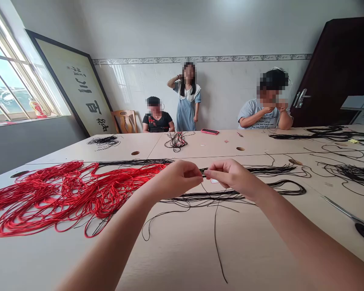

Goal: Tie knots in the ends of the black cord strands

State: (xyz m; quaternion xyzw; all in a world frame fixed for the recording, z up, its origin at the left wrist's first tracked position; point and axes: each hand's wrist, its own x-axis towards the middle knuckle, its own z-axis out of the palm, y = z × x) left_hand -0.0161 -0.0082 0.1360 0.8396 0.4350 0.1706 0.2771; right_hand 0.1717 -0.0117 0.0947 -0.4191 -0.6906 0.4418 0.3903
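My left hand [181, 178] and my right hand [230, 176] meet above the table with their fingertips almost touching. Both pinch a thin black cord [216, 234], one tail of which trails down over the tabletop toward me. The short stretch between the fingertips is too small to make out clearly. Beneath and behind my hands lie bundles of black cord [288, 188]. To the left of my left hand spreads a big loose heap of red cord [109, 196].
Scissors [348, 214] lie at the right edge. More black cord [354, 173] is heaped at right, and a tangle [176, 141] lies farther back near a phone [210, 131]. Across the table [182, 250] are two seated people and one standing person [186, 109].
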